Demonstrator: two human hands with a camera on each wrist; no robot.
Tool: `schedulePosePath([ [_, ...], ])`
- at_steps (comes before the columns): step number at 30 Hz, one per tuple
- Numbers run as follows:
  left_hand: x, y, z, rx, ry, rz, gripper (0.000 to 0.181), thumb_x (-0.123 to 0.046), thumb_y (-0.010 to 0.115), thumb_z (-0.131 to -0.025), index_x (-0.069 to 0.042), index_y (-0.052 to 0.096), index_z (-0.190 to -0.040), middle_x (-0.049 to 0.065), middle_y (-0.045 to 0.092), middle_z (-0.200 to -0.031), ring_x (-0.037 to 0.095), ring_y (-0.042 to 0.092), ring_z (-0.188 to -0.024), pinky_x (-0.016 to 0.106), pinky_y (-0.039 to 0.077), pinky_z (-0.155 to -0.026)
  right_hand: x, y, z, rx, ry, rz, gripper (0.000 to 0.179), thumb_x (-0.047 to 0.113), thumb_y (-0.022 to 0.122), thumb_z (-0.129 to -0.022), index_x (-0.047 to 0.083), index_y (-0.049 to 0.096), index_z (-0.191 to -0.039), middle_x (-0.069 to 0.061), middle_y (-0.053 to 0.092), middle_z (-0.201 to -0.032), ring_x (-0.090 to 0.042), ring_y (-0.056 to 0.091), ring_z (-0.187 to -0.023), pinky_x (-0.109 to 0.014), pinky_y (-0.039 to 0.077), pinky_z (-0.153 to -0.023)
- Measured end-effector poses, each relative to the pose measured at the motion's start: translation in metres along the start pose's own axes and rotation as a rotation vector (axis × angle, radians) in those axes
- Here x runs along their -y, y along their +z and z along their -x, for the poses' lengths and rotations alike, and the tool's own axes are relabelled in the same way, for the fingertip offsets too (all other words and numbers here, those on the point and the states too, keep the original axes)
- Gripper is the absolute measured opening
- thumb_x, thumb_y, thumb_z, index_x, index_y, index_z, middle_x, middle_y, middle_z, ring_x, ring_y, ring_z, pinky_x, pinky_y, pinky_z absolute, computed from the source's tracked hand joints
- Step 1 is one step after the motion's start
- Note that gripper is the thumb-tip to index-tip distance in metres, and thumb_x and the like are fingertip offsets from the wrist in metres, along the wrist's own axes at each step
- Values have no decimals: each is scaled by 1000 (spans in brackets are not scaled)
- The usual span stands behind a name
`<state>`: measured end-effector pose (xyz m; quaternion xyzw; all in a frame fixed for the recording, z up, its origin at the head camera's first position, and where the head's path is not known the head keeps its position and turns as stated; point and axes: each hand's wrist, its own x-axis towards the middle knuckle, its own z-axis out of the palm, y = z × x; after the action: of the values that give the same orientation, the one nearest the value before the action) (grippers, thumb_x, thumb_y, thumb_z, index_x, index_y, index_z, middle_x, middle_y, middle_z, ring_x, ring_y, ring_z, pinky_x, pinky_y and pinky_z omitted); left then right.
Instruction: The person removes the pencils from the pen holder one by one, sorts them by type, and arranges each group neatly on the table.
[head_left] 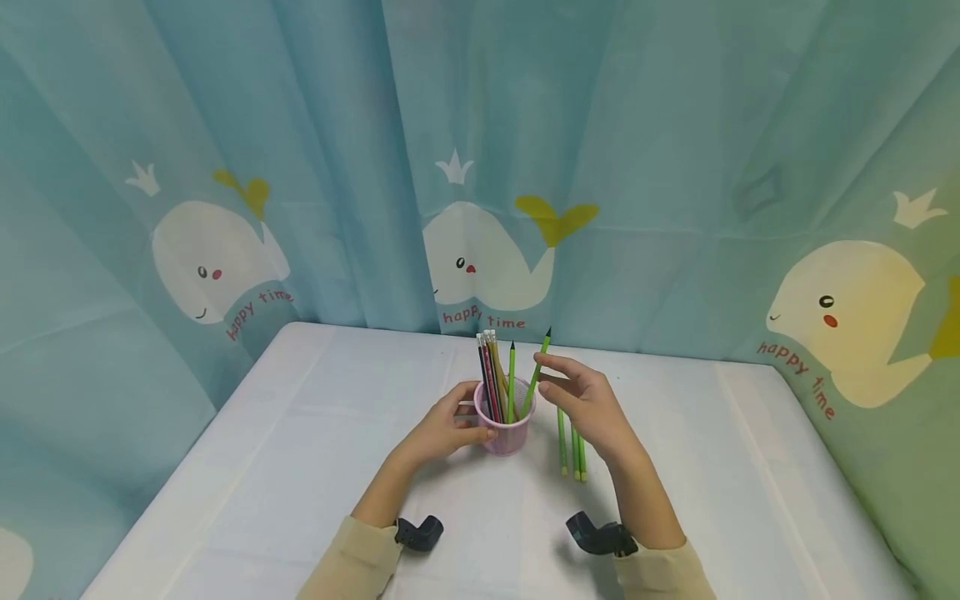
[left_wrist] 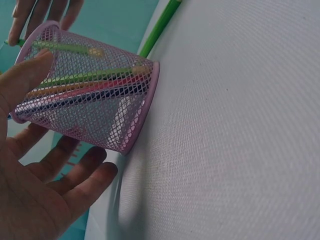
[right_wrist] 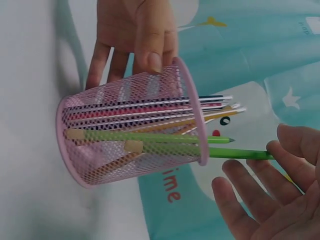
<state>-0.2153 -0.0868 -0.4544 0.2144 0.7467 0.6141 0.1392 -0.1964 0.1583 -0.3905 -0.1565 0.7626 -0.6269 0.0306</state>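
Note:
A pink mesh pencil cup stands on the table, my left hand curled round its left side with the thumb at the front. Inside lean several pencils, dark, red and yellowish ones with white ends up, plus one green pencil tip up. At the cup's right rim, my right hand pinches another green pencil between thumb and index finger near its dark tip. Its blunt lower end is within the cup, above the base in the right wrist view. My other right fingers are spread.
Several green pencils lie on the white table below my right hand, right of the cup, partly hidden by it. A blue-green curtain with whale prints hangs behind the table's far edge and at both sides.

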Motion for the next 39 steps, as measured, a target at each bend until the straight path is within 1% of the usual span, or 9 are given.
schedulePosePath([
  [5,-16,-1,4,33,7,32,70,-4,71,-78,-1,32,-137,21,40,-134,39,45,-118,48,43,-95,20,-1,6,-11,9,-6,41,17,57,-91,12,49,-131,-4,45,-137,-24,50,-119,-48,36,-101],
  [7,-18,-1,5,30,5,29,69,-5,71,-78,-1,33,-136,21,41,-133,40,46,-117,47,43,-95,25,-1,7,-29,17,7,41,16,57,-91,11,49,-131,-4,47,-136,-24,50,-119,-46,38,-99],
  [14,0,0,-1,-13,-10,-20,69,-13,75,-76,-11,37,-135,12,45,-130,31,49,-116,40,46,-93,33,-5,9,-79,-20,23,42,11,56,-91,4,47,-132,-8,47,-134,-27,51,-118,-45,40,-98],
  [17,3,-1,-2,-15,-10,-21,70,-15,75,-76,-13,37,-134,10,46,-130,28,51,-115,37,47,-92,35,-8,11,-98,-13,-7,42,13,57,-91,7,48,-132,-4,48,-133,-25,52,-116,-44,37,-100],
  [20,2,-1,-2,1,-4,-4,70,-11,75,-76,-11,37,-135,11,45,-131,29,50,-116,37,47,-92,35,-12,12,-118,-19,-35,43,17,59,-91,10,49,-132,0,49,-132,-23,55,-112,-40,40,-98],
  [25,-12,-1,4,30,-13,40,70,-3,71,-77,-4,34,-136,17,42,-133,36,47,-117,39,47,-92,27,-20,12,-147,-76,-90,44,18,60,-90,13,50,-132,-2,47,-135,-22,53,-114,-29,48,-89],
  [30,-26,0,9,12,-37,15,70,-4,72,-77,-3,34,-136,18,42,-133,35,47,-117,40,46,-93,22,-25,11,-179,-97,-97,44,17,61,-89,13,50,-131,-6,47,-135,-22,53,-114,-26,49,-87],
  [31,-26,0,9,7,-38,13,70,-4,72,-77,-3,34,-136,17,43,-133,35,48,-117,41,46,-93,22,-26,12,-185,-99,-96,44,17,61,-89,13,50,-131,-7,47,-135,-22,53,-113,-26,49,-87],
  [39,1,0,1,-9,-2,2,68,-12,75,-76,-12,38,-134,11,46,-129,29,51,-114,37,47,-92,23,-30,13,-217,-119,-110,42,13,63,-87,7,53,-127,-11,52,-129,-21,57,-103,-28,50,-86],
])
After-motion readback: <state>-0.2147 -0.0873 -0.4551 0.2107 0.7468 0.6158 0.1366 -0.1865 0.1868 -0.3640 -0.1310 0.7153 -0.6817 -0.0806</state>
